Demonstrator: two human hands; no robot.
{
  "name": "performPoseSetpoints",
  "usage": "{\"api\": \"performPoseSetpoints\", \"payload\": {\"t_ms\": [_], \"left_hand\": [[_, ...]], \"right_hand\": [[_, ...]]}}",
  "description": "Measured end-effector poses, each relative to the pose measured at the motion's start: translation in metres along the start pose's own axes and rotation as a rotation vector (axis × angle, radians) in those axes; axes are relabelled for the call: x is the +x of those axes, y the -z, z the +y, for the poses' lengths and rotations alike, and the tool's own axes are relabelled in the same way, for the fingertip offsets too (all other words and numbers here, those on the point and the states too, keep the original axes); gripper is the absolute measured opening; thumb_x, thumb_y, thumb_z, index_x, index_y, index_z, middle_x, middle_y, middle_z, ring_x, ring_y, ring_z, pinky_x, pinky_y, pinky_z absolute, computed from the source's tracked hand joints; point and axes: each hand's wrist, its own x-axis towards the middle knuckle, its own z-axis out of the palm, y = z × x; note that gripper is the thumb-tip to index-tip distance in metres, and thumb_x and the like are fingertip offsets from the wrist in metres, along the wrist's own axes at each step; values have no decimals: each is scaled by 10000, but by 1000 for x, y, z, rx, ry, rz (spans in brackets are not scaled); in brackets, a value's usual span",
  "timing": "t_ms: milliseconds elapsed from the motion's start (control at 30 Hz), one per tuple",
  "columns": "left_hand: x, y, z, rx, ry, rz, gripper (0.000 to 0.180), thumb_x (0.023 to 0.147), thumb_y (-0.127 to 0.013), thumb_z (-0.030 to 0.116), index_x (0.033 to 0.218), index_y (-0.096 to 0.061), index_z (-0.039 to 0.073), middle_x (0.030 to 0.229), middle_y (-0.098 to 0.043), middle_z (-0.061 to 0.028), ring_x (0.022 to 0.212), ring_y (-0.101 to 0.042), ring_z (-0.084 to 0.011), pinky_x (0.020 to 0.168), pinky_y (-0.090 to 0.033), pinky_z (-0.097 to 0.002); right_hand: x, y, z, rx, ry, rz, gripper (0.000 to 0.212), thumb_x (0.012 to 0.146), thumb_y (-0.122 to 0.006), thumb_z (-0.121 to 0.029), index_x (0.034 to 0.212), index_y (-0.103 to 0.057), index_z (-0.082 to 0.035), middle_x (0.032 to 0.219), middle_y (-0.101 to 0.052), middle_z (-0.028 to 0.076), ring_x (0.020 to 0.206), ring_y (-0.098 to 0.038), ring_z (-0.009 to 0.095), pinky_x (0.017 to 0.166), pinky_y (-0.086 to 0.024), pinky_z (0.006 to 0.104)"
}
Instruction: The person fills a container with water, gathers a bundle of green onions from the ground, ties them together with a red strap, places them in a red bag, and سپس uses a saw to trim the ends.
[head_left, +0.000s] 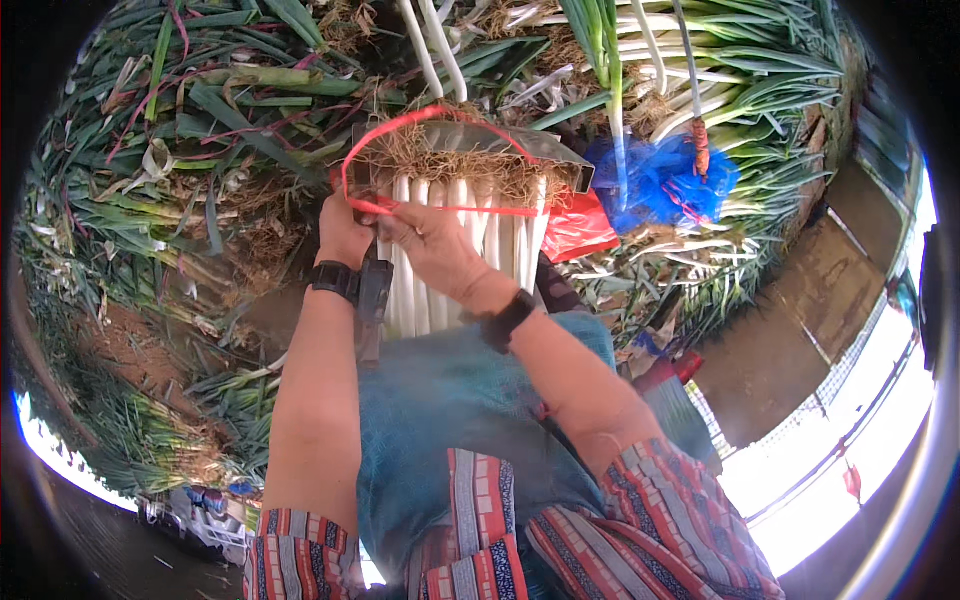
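Observation:
A bunch of scallions lies in front of me, white stalks side by side and brown roots at the far end. Around that root end runs a red plastic ribbon; its far part arches loosely over the roots. My left hand is closed at the left side of the bunch, where the ribbon's ends meet, its fingertips partly hidden. Beside it, my right hand pinches the ribbon above the stalks. Under the bunch is a dark metal holder.
Heaped scallions lie at the right, with loose leaves and trimmings at the left. A blue mesh bag and a red plastic sheet sit right of the bunch. Teal cloth covers my lap.

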Motion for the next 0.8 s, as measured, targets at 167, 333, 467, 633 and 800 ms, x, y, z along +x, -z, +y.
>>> {"api": "performPoseSetpoints", "payload": {"t_ms": [167,333,467,633,800], "left_hand": [[5,11,4,-54,78,130,141,950,-428,168,850,-512,113,663,-497,8,526,-431,-115,440,-291,-243],[0,4,34,-476,353,164,166,948,-432,177,786,-439,142,609,-384,35,491,-387,-97,436,-264,-259],[5,18,29,-592,439,142,153,946,-437,179,813,-494,128,653,-426,32,522,-397,-98,439,-263,-266],[-37,47,30,-759,379,24,108,911,-531,196,832,-551,125,659,-432,46,524,-376,-91,450,-282,-245],[-70,45,32,987,-343,-132,258,829,-654,271,920,-686,32,815,-644,-107,674,-592,-268,639,-473,-331]], "right_hand": [[27,50,4,-264,159,-202,246,928,-562,-266,932,-668,-44,715,-604,173,612,-561,289,587,-461,384],[37,68,3,-160,43,-283,233,921,-574,-216,890,-653,1,618,-550,111,573,-451,122,552,-424,301],[43,52,-3,-276,7,-267,247,923,-564,-191,857,-630,38,596,-484,80,584,-428,102,549,-403,288],[45,45,-2,-282,-36,-196,246,922,-549,-150,801,-607,55,598,-467,85,584,-422,104,541,-388,283],[53,45,-2,-428,-45,-208,284,933,-546,-148,734,-575,52,600,-483,26,589,-425,90,543,-377,268]]}}
